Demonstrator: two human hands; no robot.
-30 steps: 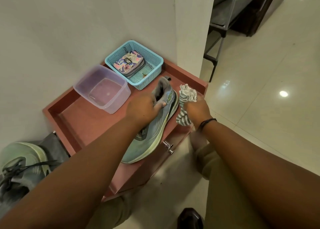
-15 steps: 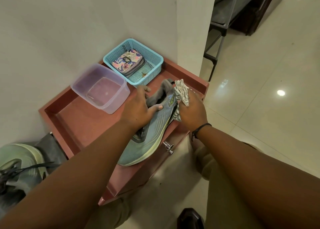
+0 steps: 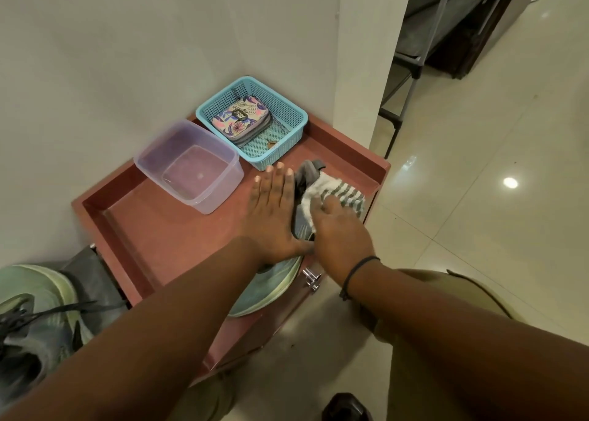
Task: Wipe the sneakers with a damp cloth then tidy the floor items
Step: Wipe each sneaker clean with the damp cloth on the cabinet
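Observation:
A light blue-grey sneaker lies on the red tray-top cabinet, toe toward me and grey heel tab pointing away. My left hand lies flat with straight fingers against the shoe's left side, steadying it. My right hand grips a white cloth with grey stripes and presses it onto the upper rear part of the shoe. Both arms hide most of the shoe's middle. The second sneaker, with dark laces, sits on the floor at the lower left.
A clear plastic tub holding a little water stands at the cabinet's back left. Beside it a blue basket holds a floral pouch. A metal drawer handle sticks out in front. A dark shelf rack stands at the upper right.
My left hand let go of the sneaker's collar and now lies flat against its side. My right hand brought the cloth down from the air onto the shoe's heel area.

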